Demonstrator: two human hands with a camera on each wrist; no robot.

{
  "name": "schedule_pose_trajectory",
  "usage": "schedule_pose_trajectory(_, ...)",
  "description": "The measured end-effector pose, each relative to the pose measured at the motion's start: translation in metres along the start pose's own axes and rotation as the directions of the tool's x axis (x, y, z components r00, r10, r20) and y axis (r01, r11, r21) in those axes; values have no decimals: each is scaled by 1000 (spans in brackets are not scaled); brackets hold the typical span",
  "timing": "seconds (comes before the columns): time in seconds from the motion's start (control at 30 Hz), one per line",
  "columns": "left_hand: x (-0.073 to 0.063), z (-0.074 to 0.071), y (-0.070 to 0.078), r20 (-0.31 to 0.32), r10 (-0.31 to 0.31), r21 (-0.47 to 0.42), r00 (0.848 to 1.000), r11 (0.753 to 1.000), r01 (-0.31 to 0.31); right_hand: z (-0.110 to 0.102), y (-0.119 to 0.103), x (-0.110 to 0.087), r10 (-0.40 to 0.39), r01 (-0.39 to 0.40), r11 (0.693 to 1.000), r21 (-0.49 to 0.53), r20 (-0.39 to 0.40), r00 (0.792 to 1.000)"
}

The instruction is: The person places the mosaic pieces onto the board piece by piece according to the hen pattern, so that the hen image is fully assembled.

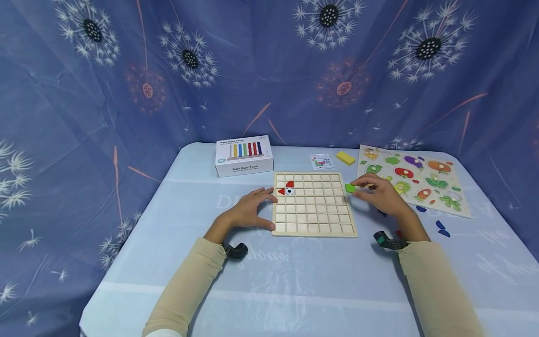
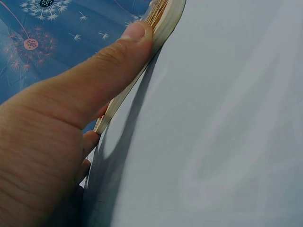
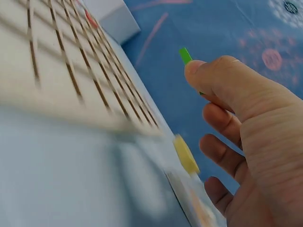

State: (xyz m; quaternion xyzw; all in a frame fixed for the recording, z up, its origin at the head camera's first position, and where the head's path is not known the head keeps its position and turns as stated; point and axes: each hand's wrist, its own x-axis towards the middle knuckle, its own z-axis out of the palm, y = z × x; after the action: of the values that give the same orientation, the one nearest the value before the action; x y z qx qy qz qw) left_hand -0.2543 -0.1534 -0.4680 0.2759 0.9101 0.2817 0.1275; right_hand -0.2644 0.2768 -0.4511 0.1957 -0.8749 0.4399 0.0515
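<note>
A wooden grid board (image 1: 313, 206) lies flat on the table. My left hand (image 1: 247, 210) rests at its left side; in the left wrist view the straight thumb (image 2: 106, 64) presses the board's edge, with the other fingers partly hidden. Near the upper left of the grid sit a red triangle (image 1: 281, 191), a red rounded piece (image 1: 290, 184) and a white tile with a dark dot (image 1: 289, 191). Just off the board's right edge, my right hand (image 1: 381, 195) pinches a green tile (image 3: 185, 55) between thumb and forefinger, above the table. Its other fingers are loosely bent.
A white box (image 1: 244, 157) stands behind the board. A pattern card (image 1: 322, 161) and a yellow block (image 1: 345, 157) lie at the back. To the right is a vegetable puzzle board (image 1: 414, 175), with dark blue pieces (image 1: 442, 228) in front. A red piece is partly hidden by the right wrist.
</note>
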Motion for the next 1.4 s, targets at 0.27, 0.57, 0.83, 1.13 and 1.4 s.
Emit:
schedule_pose_trajectory(0.27,2,-1,0,3,8,7,1000,1000,-8,54,-27,43,-113,90,979,182,119,986)
schedule_pose_trajectory(0.57,5,-3,2,11,-6,22,1000,1000,5,97,-43,65,-156,113,966,234,172,973)
schedule_pose_trajectory(0.83,2,0,3,16,-24,15,1000,1000,24,117,-43,62,-149,102,973,205,226,963)
schedule_pose_trajectory(1.13,-1,0,2,6,-14,16,1000,1000,14,122,-46,61,-114,111,993,26,243,963)
schedule_pose_trajectory(1.4,-2,-1,3,6,-7,9,1000,1000,7,122,-48,59,-96,102,995,-12,237,967)
